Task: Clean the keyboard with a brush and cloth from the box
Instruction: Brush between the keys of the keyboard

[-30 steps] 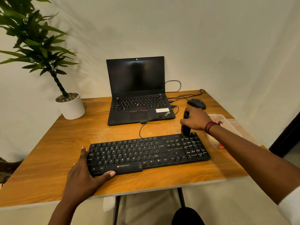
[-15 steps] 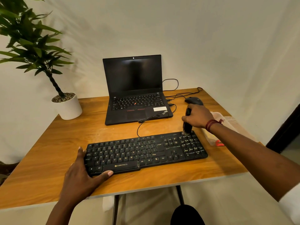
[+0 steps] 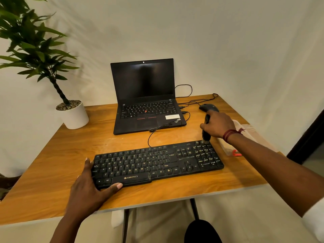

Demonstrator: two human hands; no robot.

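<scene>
On a wooden table, the right hand is gripping a brush — bristles touching the keyboard's far right corner — while the left hand is bracing its near left end, fingers spread.

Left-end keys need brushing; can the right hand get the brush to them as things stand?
Probably only partly. Nothing sits on the keys between, but the left hand rests over the left corner of the keyboard, covering its edge. The right hand holds the brush at the right end.
</scene>
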